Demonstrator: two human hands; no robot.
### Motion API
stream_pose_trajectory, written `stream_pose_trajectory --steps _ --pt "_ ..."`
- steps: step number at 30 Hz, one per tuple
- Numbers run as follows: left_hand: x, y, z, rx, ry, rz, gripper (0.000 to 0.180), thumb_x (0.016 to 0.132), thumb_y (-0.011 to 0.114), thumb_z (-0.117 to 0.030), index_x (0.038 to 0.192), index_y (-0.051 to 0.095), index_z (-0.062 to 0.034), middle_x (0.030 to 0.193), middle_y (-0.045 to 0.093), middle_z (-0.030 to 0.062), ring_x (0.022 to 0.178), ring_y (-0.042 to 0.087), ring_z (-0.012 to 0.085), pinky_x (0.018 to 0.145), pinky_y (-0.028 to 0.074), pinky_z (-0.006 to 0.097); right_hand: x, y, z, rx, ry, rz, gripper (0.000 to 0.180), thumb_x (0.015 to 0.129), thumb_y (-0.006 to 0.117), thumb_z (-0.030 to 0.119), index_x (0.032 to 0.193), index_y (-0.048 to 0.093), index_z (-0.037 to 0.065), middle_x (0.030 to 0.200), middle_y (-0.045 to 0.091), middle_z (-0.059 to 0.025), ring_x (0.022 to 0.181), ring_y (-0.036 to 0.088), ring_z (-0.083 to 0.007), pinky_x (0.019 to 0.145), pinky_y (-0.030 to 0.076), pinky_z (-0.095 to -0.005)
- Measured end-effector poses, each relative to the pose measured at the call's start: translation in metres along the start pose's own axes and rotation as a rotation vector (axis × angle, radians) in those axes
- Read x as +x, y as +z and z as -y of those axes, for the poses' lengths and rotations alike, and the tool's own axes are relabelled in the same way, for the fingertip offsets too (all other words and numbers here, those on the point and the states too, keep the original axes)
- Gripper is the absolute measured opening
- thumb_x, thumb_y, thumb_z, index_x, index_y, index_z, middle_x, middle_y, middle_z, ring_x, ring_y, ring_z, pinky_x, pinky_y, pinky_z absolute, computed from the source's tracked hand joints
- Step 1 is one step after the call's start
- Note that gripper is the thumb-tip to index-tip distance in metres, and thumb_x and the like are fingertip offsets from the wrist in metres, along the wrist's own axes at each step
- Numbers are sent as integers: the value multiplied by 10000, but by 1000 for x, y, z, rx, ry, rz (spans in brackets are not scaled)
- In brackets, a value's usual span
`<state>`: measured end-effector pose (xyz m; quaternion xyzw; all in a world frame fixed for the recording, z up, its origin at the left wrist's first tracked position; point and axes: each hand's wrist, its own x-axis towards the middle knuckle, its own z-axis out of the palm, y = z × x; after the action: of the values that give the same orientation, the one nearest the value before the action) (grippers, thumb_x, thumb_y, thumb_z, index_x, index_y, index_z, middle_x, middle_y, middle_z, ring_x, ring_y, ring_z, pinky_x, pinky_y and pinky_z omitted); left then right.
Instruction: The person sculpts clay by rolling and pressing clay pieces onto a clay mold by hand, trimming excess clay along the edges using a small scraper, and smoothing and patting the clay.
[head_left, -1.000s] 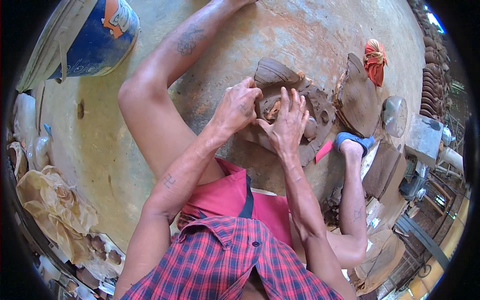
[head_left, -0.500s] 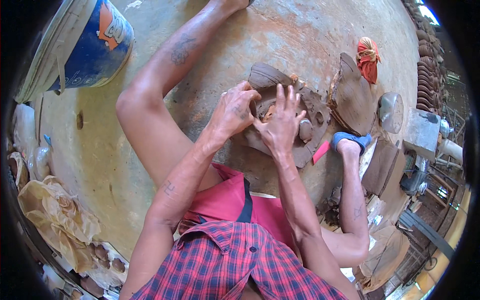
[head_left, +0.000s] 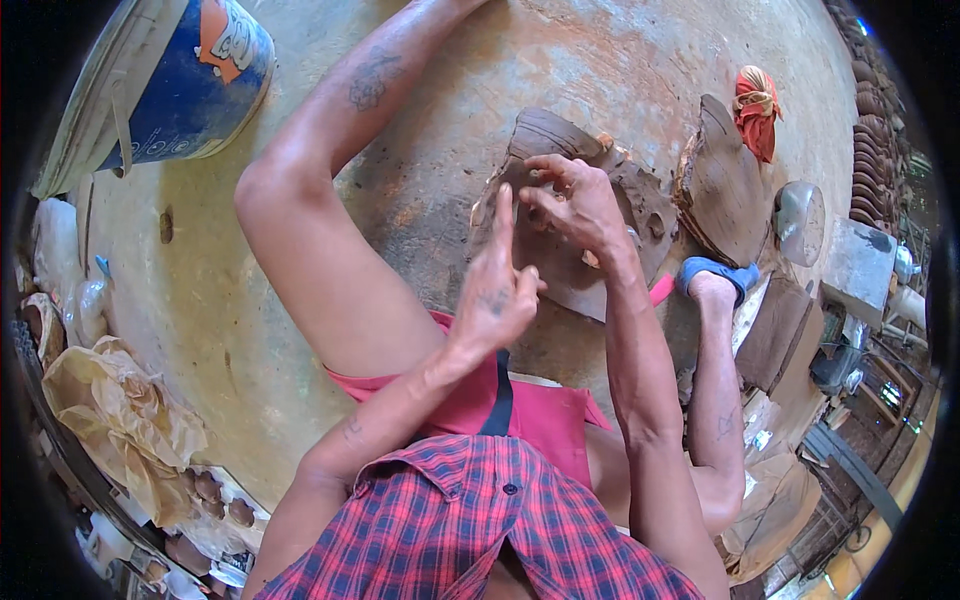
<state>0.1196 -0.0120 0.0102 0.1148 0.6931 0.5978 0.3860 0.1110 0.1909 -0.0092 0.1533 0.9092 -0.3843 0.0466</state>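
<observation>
Dark brown wet clay (head_left: 570, 278) lies on the floor in front of me as a rough, uneven slab with a raised curved piece (head_left: 553, 133) at its far side. My left hand (head_left: 495, 295) is at the slab's near left, index finger stretched along its left edge, thumb apart and the other fingers bent. Over the middle of the clay, my right hand (head_left: 585, 205) has its fingers curled in close to the left fingertip. Whatever those curled fingers hold, if anything, is hidden. Part of the slab is covered by my right hand and wrist.
A larger clay slab (head_left: 725, 185) stands to the right, near a red cloth bundle (head_left: 757, 112) and a clear plastic tub (head_left: 800, 222). A blue-and-white bucket (head_left: 200, 95) is at far left. My blue-shod foot (head_left: 718, 278) rests beside the clay; crumpled brown paper (head_left: 115, 425) lies at lower left.
My left hand has drawn back toward me and now points its index finger. My right hand has gone from spread flat to curled, turning leftward over the clay.
</observation>
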Motion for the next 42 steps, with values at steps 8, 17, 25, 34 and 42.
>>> stream_pose_trajectory --steps 8,17,25,34,42 --pt "8 31 42 -129 -76 93 1131 914 442 119 1596 -355 -304 1749 -18 266 1012 765 246 658 627 304 7 -9 2 64 77 29 354 894 819 299 1090 777 7 922 771 -157 806 719 -226 769 570 -367" --pt "23 37 55 269 8 80 1082 923 454 20 1600 -350 -237 1739 35 298 978 771 308 620 617 327 14 -8 -7 -6 43 -16 341 888 820 292 1027 767 -15 863 757 -173 757 710 -217 722 556 -379" --pt "21 31 34 5 -46 42 1053 895 492 29 1649 -230 -112 1644 262 391 863 761 414 887 584 498 18 -10 -9 -19 97 -9 361 851 822 336 1005 789 12 929 761 -231 874 750 -364 809 574 -451" --pt "35 21 43 91 -28 136 1029 932 452 29 1638 -269 -171 1732 133 278 1026 775 316 570 611 330 19 -11 -17 -40 126 -31 370 874 831 323 1021 781 -13 845 761 -172 765 744 -236 715 573 -386" --pt "45 12 32 148 -25 166 1000 908 451 50 1659 -191 -103 1725 173 280 936 792 325 889 607 411 14 -19 -19 -26 219 -53 383 839 844 359 1004 798 16 908 768 -216 866 767 -341 804 587 -428"
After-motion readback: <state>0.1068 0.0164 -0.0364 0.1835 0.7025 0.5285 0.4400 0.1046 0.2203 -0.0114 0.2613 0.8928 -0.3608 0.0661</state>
